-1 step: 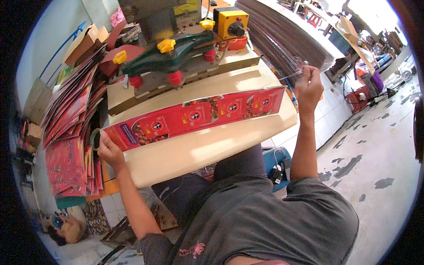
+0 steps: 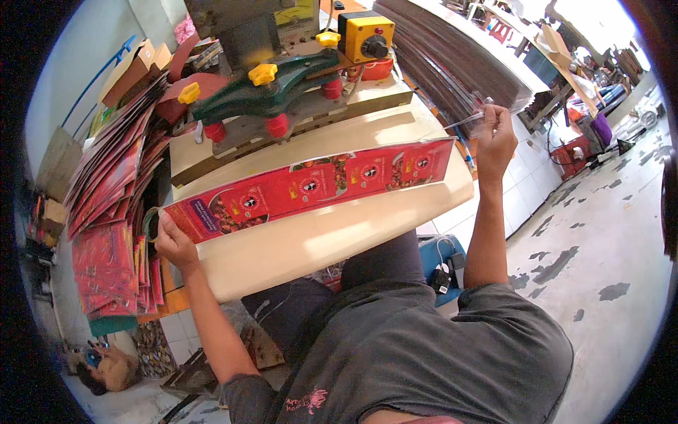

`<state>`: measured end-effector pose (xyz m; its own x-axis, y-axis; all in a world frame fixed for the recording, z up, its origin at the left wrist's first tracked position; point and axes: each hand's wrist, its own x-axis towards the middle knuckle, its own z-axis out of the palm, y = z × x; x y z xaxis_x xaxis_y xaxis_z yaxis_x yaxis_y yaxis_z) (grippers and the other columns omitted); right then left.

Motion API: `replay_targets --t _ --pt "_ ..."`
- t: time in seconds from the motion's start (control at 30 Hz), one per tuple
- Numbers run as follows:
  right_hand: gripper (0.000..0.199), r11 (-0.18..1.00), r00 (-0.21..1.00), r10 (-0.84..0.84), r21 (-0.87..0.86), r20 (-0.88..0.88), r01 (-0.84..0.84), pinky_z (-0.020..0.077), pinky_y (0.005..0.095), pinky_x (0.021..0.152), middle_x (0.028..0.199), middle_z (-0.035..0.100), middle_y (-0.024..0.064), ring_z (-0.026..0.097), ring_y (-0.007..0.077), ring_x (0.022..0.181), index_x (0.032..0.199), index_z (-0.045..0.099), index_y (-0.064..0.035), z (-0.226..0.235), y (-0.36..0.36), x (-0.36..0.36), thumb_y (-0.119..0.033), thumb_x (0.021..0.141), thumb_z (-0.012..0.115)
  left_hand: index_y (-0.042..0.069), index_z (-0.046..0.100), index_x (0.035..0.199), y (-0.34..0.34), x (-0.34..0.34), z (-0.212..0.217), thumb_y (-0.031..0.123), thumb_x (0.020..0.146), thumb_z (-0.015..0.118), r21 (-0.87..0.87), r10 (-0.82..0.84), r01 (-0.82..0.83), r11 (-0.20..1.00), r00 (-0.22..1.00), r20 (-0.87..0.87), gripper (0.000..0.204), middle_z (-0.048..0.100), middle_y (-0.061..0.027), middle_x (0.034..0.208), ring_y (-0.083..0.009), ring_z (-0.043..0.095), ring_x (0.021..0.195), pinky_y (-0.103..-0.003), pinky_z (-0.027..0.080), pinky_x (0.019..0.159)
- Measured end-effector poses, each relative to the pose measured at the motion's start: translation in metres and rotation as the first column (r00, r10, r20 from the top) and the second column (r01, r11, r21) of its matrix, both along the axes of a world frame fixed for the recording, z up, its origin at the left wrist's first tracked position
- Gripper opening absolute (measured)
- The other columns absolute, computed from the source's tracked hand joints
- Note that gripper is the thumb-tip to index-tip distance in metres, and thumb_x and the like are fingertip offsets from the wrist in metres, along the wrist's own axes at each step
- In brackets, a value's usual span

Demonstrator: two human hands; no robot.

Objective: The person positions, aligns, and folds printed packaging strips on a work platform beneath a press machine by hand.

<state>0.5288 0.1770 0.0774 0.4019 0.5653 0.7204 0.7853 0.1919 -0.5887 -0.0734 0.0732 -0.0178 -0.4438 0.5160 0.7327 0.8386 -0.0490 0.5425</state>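
A long red printed packaging strip (image 2: 282,189) with food pictures lies slantwise across the cream padded work surface (image 2: 332,244). My left hand (image 2: 175,240) grips its left end, thumb on top. Off the strip's right end, my right hand (image 2: 497,134) is raised with fingers pinched on a thin clear strip (image 2: 462,121), which runs back toward the work surface. Just beyond the red strip stands a press machine with a dark green clamp bar (image 2: 275,92), yellow star knobs (image 2: 263,73) and red feet (image 2: 277,125).
Stacked red printed sheets (image 2: 106,265) lean at the left. A yellow control box (image 2: 365,37) with a black dial sits atop the machine. Behind my right hand rises a tall stack of sheets (image 2: 452,60). Another person (image 2: 116,367) is at lower left. A blue container (image 2: 441,265) holds plugs near my legs.
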Motion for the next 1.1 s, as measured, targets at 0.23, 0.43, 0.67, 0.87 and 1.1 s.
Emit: replay_targets --t 0.23,0.43,0.67,0.87,1.1 --pt "0.023 0.881 0.859 0.457 -0.016 -0.231 -0.473 0.0549 0.0375 0.080 0.098 0.078 0.0127 0.074 0.0230 0.090 0.108 0.069 -0.0023 -0.005 -0.011 -0.019 -0.023 0.107 0.062 -0.012 0.070 0.123 0.003 -0.002 -0.005 0.036 0.114 0.047 0.008 0.036 -0.036 0.999 0.999 0.005 0.054 0.075 -0.0298 0.107 -0.0396 0.076 0.098 -0.042 0.057 0.084" --pt "0.019 0.759 0.772 0.617 -0.372 0.152 -0.534 0.0491 0.0441 0.097 0.108 0.075 0.0126 0.070 0.0331 0.104 0.109 0.071 -0.0058 -0.007 -0.009 -0.027 -0.023 0.103 0.064 -0.013 0.069 0.123 0.004 -0.003 -0.005 0.036 0.114 0.047 -0.002 0.053 -0.053 0.999 0.999 -0.011 0.055 0.075 -0.0301 0.113 -0.0394 0.075 0.107 -0.041 0.057 0.090" --pt "0.017 0.721 0.659 0.686 -0.409 0.308 -0.560 0.0487 0.0408 0.096 0.099 0.074 0.0072 0.068 0.0282 0.093 0.107 0.074 -0.0082 0.002 -0.007 -0.033 -0.023 0.099 0.071 -0.012 0.070 0.121 0.003 0.000 0.000 0.036 0.114 0.046 0.005 0.043 -0.043 0.999 0.999 -0.015 0.054 0.075 -0.0293 0.110 -0.0396 0.075 0.100 -0.042 0.057 0.087" --pt "0.012 0.716 0.640 0.693 -0.421 0.333 -0.557 0.0483 0.0404 0.098 0.091 0.072 0.0063 0.068 0.0269 0.089 0.097 0.069 -0.0075 0.005 -0.005 -0.050 -0.019 0.099 0.070 -0.011 0.070 0.120 0.001 0.000 -0.001 0.036 0.114 0.047 0.045 0.013 -0.012 0.999 1.000 -0.018 0.053 0.075 -0.0300 0.106 -0.0410 0.075 0.096 -0.042 0.056 0.083" --pt "0.017 0.715 0.787 0.616 -0.413 -0.009 -0.564 0.0568 0.0327 0.068 0.089 0.073 0.0134 0.072 0.0226 0.081 0.099 0.064 0.0001 -0.005 -0.008 -0.061 -0.016 0.104 0.064 -0.012 0.070 0.117 0.001 0.001 -0.001 0.034 0.114 0.047 0.036 -0.007 0.008 0.999 1.000 -0.027 0.052 0.075 -0.0289 0.103 -0.0411 0.074 0.093 -0.042 0.056 0.082"
